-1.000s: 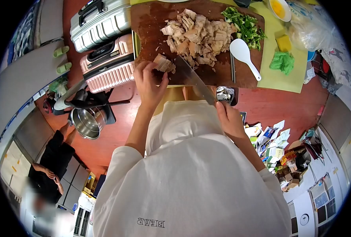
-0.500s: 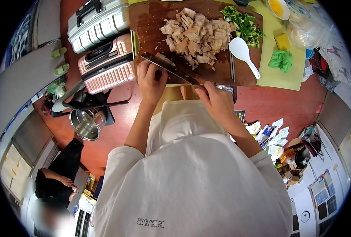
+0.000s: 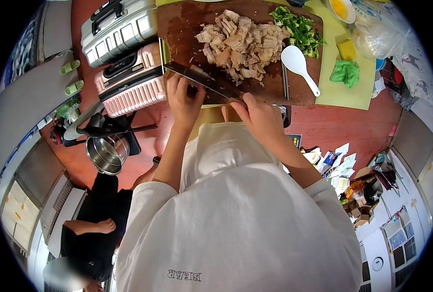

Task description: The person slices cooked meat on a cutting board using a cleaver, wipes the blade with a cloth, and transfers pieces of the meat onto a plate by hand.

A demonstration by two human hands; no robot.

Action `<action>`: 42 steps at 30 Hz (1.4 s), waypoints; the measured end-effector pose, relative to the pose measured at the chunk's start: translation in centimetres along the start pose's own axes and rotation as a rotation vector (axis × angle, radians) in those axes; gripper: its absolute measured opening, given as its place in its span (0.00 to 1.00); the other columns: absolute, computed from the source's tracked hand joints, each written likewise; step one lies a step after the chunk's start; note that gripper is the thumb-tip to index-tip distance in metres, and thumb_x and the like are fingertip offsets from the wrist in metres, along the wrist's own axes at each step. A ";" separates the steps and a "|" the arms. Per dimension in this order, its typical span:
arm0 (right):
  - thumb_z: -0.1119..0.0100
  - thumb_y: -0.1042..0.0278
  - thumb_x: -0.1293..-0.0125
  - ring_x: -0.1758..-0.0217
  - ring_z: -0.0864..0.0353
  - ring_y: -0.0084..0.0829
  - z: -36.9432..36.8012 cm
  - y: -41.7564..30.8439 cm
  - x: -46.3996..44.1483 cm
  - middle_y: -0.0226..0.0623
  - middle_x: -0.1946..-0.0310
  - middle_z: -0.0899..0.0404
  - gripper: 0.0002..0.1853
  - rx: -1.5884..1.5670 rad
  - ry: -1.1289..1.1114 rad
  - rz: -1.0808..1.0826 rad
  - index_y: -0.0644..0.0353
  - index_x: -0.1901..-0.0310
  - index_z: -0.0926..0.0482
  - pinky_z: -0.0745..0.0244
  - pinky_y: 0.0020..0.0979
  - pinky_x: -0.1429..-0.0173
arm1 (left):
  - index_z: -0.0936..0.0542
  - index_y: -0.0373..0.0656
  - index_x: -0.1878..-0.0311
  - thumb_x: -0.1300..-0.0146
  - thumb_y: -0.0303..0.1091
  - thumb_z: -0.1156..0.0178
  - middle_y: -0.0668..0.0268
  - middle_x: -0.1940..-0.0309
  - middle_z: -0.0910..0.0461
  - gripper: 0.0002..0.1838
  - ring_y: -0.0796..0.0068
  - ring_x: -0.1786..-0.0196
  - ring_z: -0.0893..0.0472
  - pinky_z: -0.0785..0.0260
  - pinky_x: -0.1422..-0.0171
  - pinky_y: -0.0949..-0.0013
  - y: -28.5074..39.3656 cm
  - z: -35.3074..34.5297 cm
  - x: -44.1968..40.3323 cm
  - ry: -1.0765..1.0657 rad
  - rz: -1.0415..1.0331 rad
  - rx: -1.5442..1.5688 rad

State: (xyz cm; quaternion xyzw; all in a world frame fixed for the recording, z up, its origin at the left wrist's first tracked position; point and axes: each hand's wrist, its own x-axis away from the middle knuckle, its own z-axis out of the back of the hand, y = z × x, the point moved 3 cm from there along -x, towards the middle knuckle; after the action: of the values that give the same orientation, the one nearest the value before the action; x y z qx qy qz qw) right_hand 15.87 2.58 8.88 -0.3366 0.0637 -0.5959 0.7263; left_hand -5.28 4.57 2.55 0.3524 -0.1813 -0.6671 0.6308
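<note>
The right hand (image 3: 263,116) has its fingers clenched round the handle of the knife (image 3: 204,80), its blade slanting over the board (image 3: 180,31). The left hand's (image 3: 183,103) fingers bend beside the blade; their grip is hidden. Chopped meat (image 3: 245,44) lies beyond, beside greens (image 3: 301,34).
</note>
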 end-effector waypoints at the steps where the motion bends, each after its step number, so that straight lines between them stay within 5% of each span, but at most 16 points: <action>1: 0.45 0.52 0.24 0.75 0.18 0.53 0.0 0.1 0.1 0.47 0.77 0.19 0.17 0.005 0.000 -0.002 0.59 0.60 0.26 0.26 0.47 0.73 | 0.22 0.39 0.61 0.54 0.22 0.30 0.54 0.54 0.22 0.16 0.49 0.51 0.24 0.31 0.45 0.54 0.0 0.0 0.0 0.023 0.001 0.012; 20: 0.48 0.47 0.24 0.80 0.18 0.53 -0.3 1.4 1.8 0.44 0.85 0.21 0.22 0.013 0.072 0.009 0.60 0.65 0.24 0.23 0.48 0.74 | 0.19 0.40 0.59 0.53 0.20 0.29 0.56 0.51 0.20 0.15 0.53 0.51 0.22 0.29 0.44 0.56 0.4 0.1 0.2 0.064 0.066 0.072; 26: 0.50 0.48 0.22 0.76 0.17 0.54 -0.1 -0.1 -2.1 0.49 0.81 0.19 0.22 -0.078 -0.076 -0.018 0.61 0.64 0.24 0.23 0.50 0.73 | 0.19 0.40 0.60 0.51 0.20 0.30 0.58 0.52 0.19 0.13 0.54 0.49 0.21 0.28 0.43 0.59 0.2 0.1 0.0 0.016 0.092 0.096; 42: 0.46 0.48 0.24 0.78 0.19 0.55 -2.4 -0.6 -2.1 0.47 0.82 0.20 0.20 0.083 0.001 -0.039 0.58 0.64 0.25 0.25 0.52 0.75 | 0.20 0.40 0.60 0.52 0.21 0.29 0.58 0.53 0.20 0.14 0.55 0.49 0.22 0.28 0.44 0.58 0.1 0.1 0.4 0.051 0.088 0.088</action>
State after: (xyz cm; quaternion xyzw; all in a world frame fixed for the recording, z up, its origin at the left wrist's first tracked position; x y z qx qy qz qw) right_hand 13.64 3.43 6.71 -0.3069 0.0328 -0.6125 0.7277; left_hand -5.28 4.16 2.57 0.3881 -0.2098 -0.6209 0.6479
